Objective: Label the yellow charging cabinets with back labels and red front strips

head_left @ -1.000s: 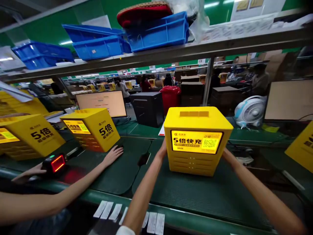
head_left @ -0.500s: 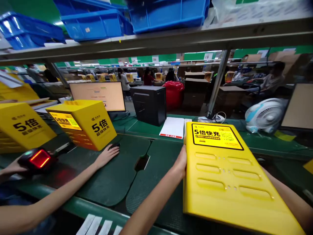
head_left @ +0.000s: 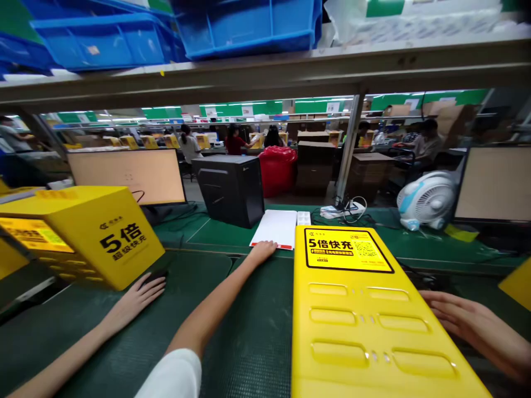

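A yellow charging cabinet (head_left: 360, 331) with raised rounded slots and a black-framed label stands close in front of me at the right. My left hand (head_left: 263, 251) reaches past its left side, fingers laid over the red-striped near edge of a stack of white sheets (head_left: 276, 225). Whether a sheet is lifted cannot be made out. To the right of the cabinet, my right hand (head_left: 460, 318) has its fingers stretched out and holds nothing; its fingertips are near the cabinet's side, and contact is unclear.
At left, a co-worker's hand (head_left: 143, 298) rests on a black mouse beside another yellow cabinet (head_left: 124, 237). Behind stand a monitor (head_left: 128, 174), a black computer case (head_left: 232, 190), a power strip (head_left: 342, 209) and a fan (head_left: 429, 199). Blue bins (head_left: 249, 27) sit on the shelf overhead.
My left hand has let go of the cabinet's left side and moved to the white sheets. My right hand now shows beside the cabinet. The view has turned right; the co-worker's scanner is out of view.
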{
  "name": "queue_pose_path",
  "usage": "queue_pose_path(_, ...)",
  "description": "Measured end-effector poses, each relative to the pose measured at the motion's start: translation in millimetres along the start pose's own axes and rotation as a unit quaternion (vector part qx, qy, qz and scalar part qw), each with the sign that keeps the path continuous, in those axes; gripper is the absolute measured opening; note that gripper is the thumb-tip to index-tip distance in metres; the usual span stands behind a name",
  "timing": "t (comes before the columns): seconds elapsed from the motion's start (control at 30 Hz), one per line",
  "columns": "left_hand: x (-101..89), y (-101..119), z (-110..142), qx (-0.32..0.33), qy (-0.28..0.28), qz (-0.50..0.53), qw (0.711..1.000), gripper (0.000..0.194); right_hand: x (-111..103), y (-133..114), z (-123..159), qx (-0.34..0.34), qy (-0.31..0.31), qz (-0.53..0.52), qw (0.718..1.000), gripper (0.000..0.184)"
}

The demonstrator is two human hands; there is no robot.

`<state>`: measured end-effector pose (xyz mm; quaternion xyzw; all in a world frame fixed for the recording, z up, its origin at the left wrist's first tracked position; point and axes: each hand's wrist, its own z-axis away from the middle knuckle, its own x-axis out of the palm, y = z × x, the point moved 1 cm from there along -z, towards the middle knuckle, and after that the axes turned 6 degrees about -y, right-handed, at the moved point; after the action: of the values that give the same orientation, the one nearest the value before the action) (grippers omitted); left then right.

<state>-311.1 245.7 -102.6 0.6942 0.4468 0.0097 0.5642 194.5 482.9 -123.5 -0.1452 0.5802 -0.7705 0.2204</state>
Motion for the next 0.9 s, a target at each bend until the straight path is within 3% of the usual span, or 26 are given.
queue_pose_path(0.1, -70.6, -48, 25, 0.020, 0.063, 0.001, 0.998, 0.043, 10, -9, 10, 0.006, 0.022, 0.001, 1.000, 0.037)
queue_pose_path(0.17, -80.5, -64, 23, 0.072, 0.072, -0.033, 0.994, 0.047, 21, -20, 15, 0.003, 0.028, 0.013, 1.000, 0.039)
queue_pose_path(0.2, -67.9, -65, 14, 0.064, 0.038, -0.091, 0.993, 0.045, 26, -25, 17, -0.003, 0.020, 0.021, 1.000, 0.040)
queue_pose_path(0.23, -46.3, -61, 1, 0.054, 0.049, -0.156, 0.985, 0.044, 29, -29, 18, -0.013, 0.009, 0.031, 0.999, 0.041)
queue_pose_path(0.3, 14.2, -43, -37, 0.078, 0.025, -0.185, 0.979, 0.037, 29, -35, 18, -0.045, 0.005, 0.071, 0.996, 0.045)
queue_pose_path(0.37, 69.5, -18, -78, 0.098, 0.008, -0.210, 0.973, 0.033, 24, -41, 19, -0.107, 0.054, 0.134, 0.984, 0.050)
queue_pose_path(0.43, 97.6, 7, -105, 0.113, 0.018, -0.237, 0.965, 0.025, 23, -52, 24, -0.179, 0.124, 0.168, 0.962, 0.052)
queue_pose_path(0.5, 99.2, 36, -105, 0.130, 0.047, -0.254, 0.957, 0.030, 34, -67, 37, -0.227, 0.138, 0.143, 0.953, 0.054)
queue_pose_path(0.6, 86.2, 92, -53, 0.198, 0.090, -0.280, 0.935, 0.042, 73, -92, 62, -0.230, 0.042, 0.060, 0.970, 0.064)
queue_pose_path(0.67, 85.7, 136, 1, 0.304, 0.119, -0.332, 0.885, 0.038, 103, -102, 76, -0.219, -0.031, 0.013, 0.975, 0.074)
queue_pose_path(0.73, 93.4, 174, 53, 0.391, 0.103, -0.372, 0.835, 0.036, 127, -104, 87, -0.216, -0.079, -0.021, 0.973, 0.083)
queue_pose_path(0.8, 103.7, 197, 92, 0.425, 0.071, -0.385, 0.816, 0.034, 139, -97, 95, -0.218, -0.106, -0.033, 0.970, 0.081)
queue_pose_path(0.9, 115.2, 208, 126, 0.417, 0.041, -0.384, 0.823, 0.033, 138, -82, 104, -0.224, -0.090, -0.038, 0.970, 0.062)
